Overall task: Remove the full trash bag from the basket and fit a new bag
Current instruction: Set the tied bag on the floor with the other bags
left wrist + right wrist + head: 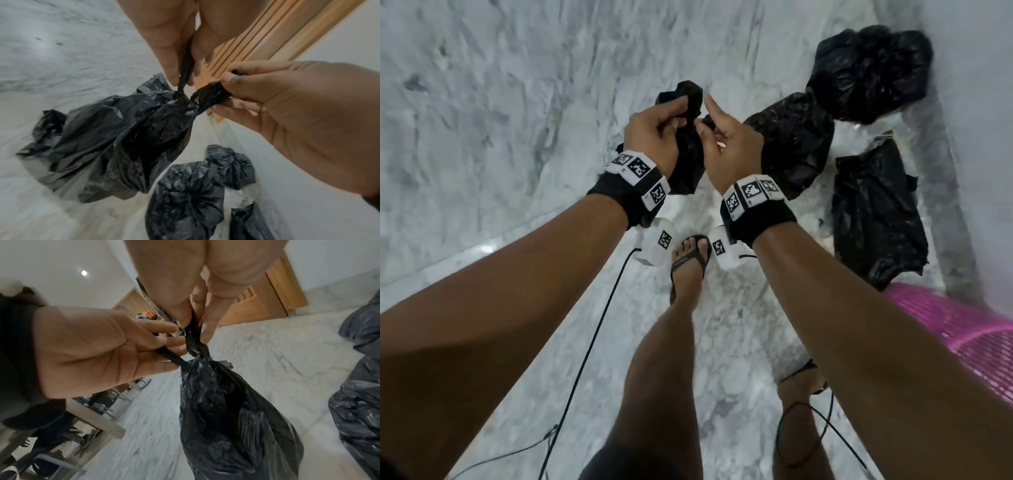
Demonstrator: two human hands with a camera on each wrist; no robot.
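Observation:
I hold a full black trash bag (pixel 687 161) in the air over the marble floor, with both hands at its neck. My left hand (pixel 677 118) pinches one twisted top strand of the bag (pixel 123 138). My right hand (pixel 702 128) pinches the other strand, its index finger pointing up. The left wrist view shows the left hand (pixel 183 81) and the right hand (pixel 225 84) each holding a strand just above a knot. From the right wrist, the right hand (pixel 194 332) and left hand (pixel 174 352) hold the bag (pixel 226 410) as it hangs below. The pink basket (pixel 962 335) stands at the lower right.
Three other black bags (pixel 866 75), (pixel 794 144), (pixel 873 219) lie on the floor by the wall at the right, with some clear plastic (pixel 863 128) among them. My sandalled foot (pixel 690 260) and black cables (pixel 585 359) are below my hands. A wooden door frame (pixel 277 32) stands nearby.

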